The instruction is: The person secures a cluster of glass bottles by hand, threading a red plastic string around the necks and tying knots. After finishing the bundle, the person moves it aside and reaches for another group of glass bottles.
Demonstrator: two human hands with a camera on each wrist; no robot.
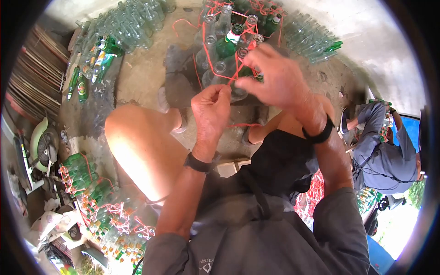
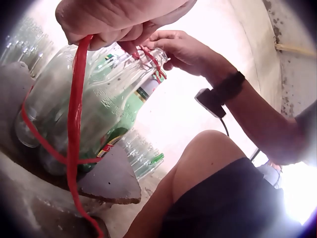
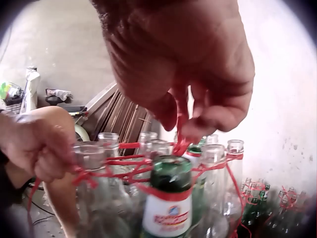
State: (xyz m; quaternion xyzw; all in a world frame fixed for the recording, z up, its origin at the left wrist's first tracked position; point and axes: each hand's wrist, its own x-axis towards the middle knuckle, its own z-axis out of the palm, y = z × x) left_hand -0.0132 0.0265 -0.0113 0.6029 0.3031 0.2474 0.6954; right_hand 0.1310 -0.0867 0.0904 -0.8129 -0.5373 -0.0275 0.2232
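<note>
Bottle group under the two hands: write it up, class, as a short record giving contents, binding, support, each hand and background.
Contents: clear glass bottles and green glass bottles, one white-labelled
Binding: thin red plastic ribbon, around necks and lower down around bodies
Support: flat grey slab
Left hand: pinches the ribbon beside the group
Right hand: pinches ribbon above the bottle tops
Background: more clear bottles near the walls
</note>
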